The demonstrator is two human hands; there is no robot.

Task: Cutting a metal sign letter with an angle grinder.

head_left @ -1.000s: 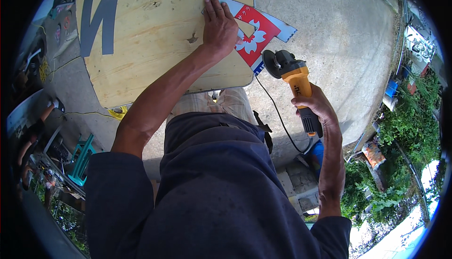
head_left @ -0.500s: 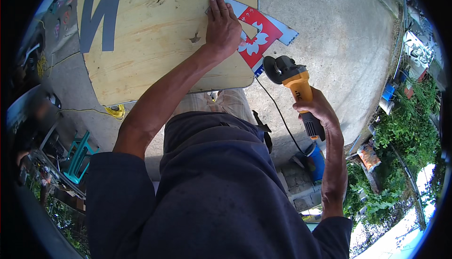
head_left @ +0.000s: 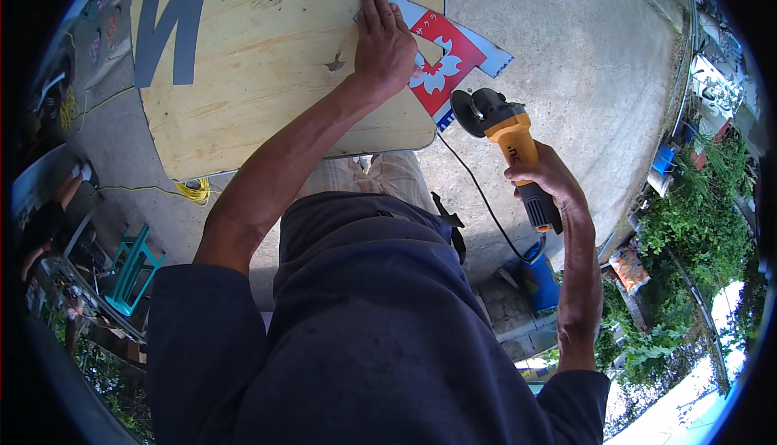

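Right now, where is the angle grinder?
In the head view, right of centre: the angle grinder is in the right hand, its disc just off the plywood board's right corner.

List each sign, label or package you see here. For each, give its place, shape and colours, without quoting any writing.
Plywood board: on the concrete, pale wood, one large grey painted letter.
Sign piece: under the left hand, red, white flower pattern, blue-white edge.
Printed bag: right, by the plants, orange and white.

Outdoor work yard: bare concrete ground (head_left: pixel 583 56) across the upper right, plywood board (head_left: pixel 283 64) laid flat at upper centre, corded angle grinder (head_left: pixel 506 133), green shrubs (head_left: pixel 696 234) along the right edge.
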